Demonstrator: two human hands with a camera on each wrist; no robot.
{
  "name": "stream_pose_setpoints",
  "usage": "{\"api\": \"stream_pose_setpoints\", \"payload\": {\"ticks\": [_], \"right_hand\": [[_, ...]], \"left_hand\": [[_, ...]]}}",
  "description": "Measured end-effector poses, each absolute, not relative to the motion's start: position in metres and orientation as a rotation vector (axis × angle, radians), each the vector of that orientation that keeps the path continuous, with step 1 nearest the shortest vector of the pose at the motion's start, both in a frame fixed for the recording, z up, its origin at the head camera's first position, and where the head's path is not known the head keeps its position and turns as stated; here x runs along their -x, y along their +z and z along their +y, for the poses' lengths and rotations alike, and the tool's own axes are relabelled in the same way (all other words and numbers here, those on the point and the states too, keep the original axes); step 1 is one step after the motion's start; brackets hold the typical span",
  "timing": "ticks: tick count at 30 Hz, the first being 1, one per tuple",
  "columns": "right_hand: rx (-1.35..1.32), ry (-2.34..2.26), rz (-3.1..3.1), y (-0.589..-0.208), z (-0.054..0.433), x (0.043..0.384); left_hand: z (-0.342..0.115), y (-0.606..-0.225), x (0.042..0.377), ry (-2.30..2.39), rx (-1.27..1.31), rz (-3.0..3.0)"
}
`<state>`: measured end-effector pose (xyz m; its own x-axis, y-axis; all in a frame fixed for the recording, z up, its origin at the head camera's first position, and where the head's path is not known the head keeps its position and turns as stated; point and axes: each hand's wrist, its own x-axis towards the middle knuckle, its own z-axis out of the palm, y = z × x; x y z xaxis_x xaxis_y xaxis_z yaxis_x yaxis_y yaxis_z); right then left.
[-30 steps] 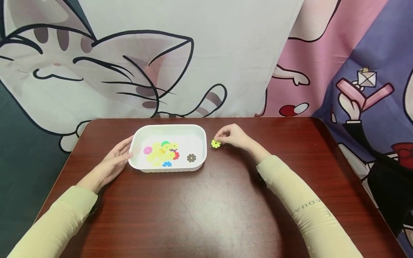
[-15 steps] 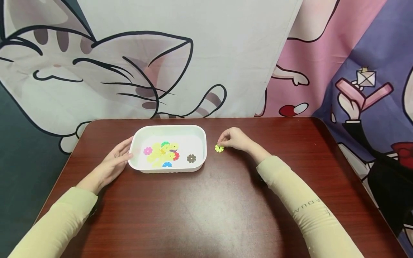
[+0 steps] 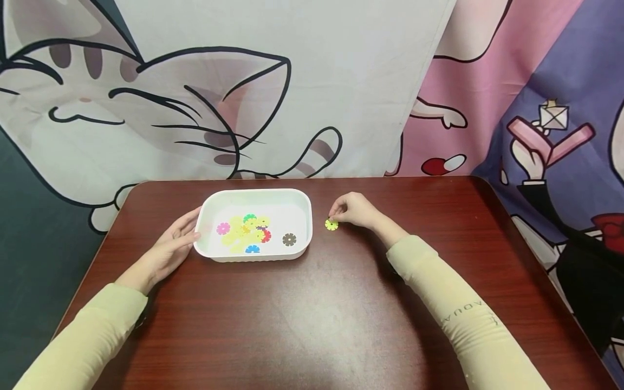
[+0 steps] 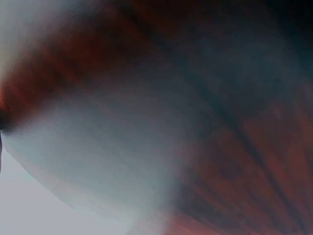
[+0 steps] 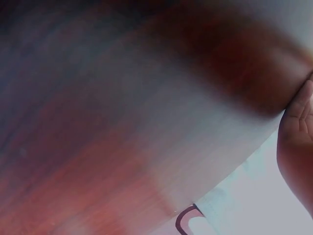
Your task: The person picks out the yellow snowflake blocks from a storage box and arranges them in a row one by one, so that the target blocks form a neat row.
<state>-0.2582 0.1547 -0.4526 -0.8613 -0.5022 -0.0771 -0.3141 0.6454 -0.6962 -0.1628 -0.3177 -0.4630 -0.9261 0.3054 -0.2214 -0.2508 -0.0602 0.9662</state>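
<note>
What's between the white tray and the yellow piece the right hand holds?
Only bare brown tabletop lies between the white tray and the yellow piece, in the head view.

pale glare on the glossy table (image 3: 341, 319); both wrist views blurred

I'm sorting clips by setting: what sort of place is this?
Probably an indoor play or filming corner: a reddish-brown table, a cartoon-cat cloth behind it, and a white tray of colourful flower-shaped pieces.
</note>
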Motion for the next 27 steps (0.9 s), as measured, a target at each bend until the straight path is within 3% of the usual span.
{"api": "stream_pose_setpoints", "payload": {"ticks": [18,27], "right_hand": [[0.61,-1.199,2.561,-0.445,0.162,0.263],[0.674,-1.221,2.597,-0.418,0.15,0.267]], "left_hand": [[-0.316,-0.462,0.163,2.037,-0.088,1.863],[-0.316,-0.463,0.161,2.1,-0.125,1.812]]}}
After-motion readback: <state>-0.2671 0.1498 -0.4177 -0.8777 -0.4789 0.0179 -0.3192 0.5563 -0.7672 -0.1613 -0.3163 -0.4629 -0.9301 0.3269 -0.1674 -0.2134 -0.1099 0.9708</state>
